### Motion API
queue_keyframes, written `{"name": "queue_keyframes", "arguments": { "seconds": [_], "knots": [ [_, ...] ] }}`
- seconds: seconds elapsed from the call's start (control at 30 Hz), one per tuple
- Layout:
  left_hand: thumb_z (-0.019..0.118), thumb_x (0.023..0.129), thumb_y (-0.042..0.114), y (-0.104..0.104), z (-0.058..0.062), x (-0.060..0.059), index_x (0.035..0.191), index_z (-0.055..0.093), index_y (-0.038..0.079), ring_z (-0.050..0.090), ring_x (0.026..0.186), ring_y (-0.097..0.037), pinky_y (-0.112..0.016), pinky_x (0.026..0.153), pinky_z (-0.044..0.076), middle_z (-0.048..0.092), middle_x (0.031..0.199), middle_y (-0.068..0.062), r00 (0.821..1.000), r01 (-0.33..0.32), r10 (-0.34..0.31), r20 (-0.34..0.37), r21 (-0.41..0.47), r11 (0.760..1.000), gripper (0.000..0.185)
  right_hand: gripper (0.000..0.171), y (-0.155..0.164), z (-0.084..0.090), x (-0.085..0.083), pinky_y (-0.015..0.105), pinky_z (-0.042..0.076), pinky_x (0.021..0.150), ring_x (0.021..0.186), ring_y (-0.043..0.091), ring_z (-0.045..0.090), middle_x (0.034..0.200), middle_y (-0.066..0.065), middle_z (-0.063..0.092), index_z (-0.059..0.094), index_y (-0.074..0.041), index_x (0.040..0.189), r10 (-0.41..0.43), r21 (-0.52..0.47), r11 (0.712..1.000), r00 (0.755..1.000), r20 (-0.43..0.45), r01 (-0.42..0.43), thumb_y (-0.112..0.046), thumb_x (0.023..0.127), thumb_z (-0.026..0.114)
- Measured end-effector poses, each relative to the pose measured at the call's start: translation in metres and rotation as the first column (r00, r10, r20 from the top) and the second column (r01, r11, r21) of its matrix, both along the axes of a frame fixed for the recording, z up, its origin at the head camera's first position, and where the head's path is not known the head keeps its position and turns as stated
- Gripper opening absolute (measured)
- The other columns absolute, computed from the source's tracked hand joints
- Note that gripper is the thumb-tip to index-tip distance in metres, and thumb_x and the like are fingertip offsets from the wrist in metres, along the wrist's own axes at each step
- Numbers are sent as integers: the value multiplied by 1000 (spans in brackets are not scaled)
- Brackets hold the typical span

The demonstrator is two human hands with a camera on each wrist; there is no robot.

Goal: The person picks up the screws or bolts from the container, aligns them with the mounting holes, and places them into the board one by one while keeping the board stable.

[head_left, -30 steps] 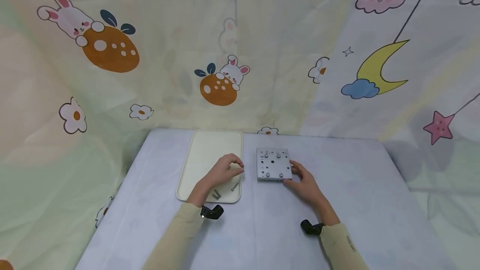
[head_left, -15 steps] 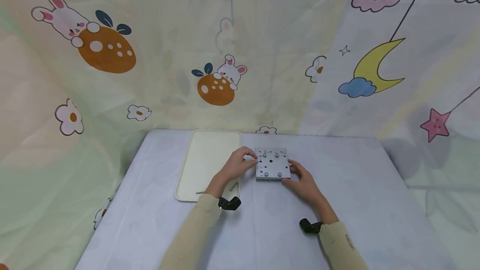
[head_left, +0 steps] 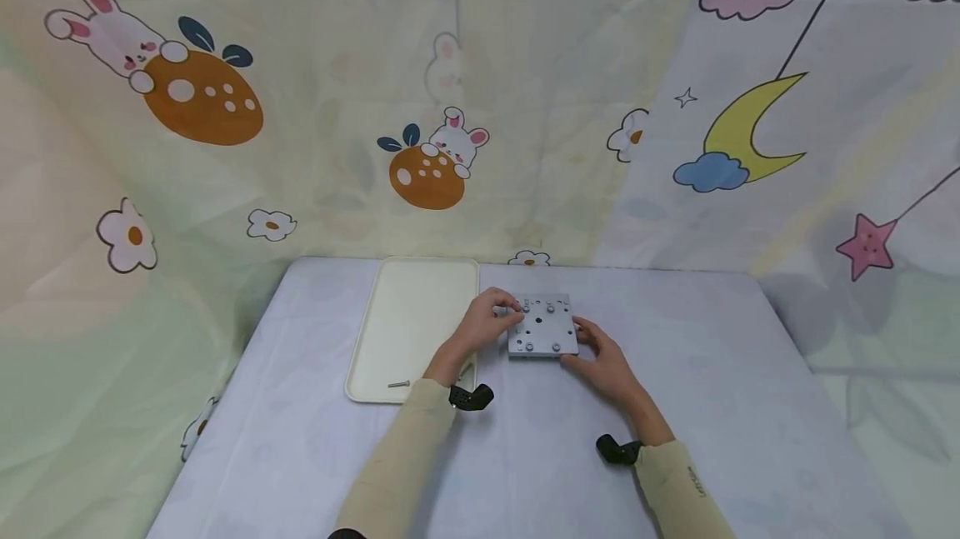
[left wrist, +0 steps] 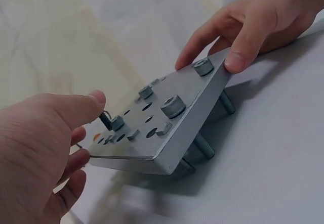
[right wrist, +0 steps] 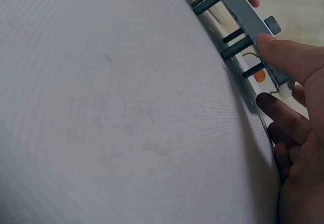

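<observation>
Metal plate (head_left: 546,331) is on the table (head_left: 525,447), R of the tray (head_left: 412,322). Your L hand (head_left: 482,324) has thumb + finger nearly closed, pinching a screw (left wrist: 106,121) above it; R hand (head_left: 609,366), spread wide, grips its right side. Prob. best: hold R steady, screw square, don't force it.

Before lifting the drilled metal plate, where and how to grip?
Probably pinch the drilled metal plate by its right edge, from the right, near the right hand: socket-head bolts stud the top, threaded shanks jut below, left hand occupies the left.
</observation>
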State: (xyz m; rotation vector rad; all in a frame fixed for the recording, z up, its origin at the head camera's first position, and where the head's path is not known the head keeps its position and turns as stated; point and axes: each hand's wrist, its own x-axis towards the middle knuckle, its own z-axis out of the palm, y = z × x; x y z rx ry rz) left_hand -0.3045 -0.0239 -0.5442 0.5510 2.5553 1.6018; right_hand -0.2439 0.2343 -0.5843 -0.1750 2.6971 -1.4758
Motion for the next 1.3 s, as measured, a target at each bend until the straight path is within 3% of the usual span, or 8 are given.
{"name": "queue_keyframes", "arguments": {
  "seconds": [0.77,0.9,1.0,1.13,1.3],
  "knots": [
    [68,93,21,7,0,-5,98,72,14,55,108,-17,-36,95,44,59,110,1,999,-34,33,16,20,999,9,83,1,5,-1,50,19,113,133,28,40,124,8,61,37,-21,148,-13,-4,1000,1000,0,13,-41,80,80],
    [69,92,21,9,4,-6,101,73,14,54,110,-17,-37,96,43,59,112,0,1000,-13,10,-28,-86,996,12,83,1,4,-2,50,19,113,133,28,40,123,8,62,37,-21,148,-13,-3,1000,1000,-9,13,-41,80,79],
    [71,90,26,13,7,-7,104,74,18,53,111,-18,-36,95,44,58,116,-1,993,-1,-31,-117,-267,964,16,82,2,3,-2,50,18,113,134,28,39,122,7,63,38,-20,148,-13,-7,1000,1000,-9,12,-41,80,79],
    [69,90,36,21,11,-8,111,73,26,49,113,-19,-36,92,44,54,124,0,968,-3,-119,-221,-486,874,23,83,2,2,-1,51,19,112,134,28,39,123,7,63,38,-19,148,-8,-13,1000,1000,-13,8,-40,80,80],
    [69,90,40,28,16,-5,106,75,32,42,122,-26,-43,95,42,51,134,-2,944,-15,-198,-265,-632,775,19,81,0,1,2,51,19,112,134,27,40,123,6,63,39,-19,147,-12,-19,1000,1000,1,12,-39,79,80]
  ]
}}
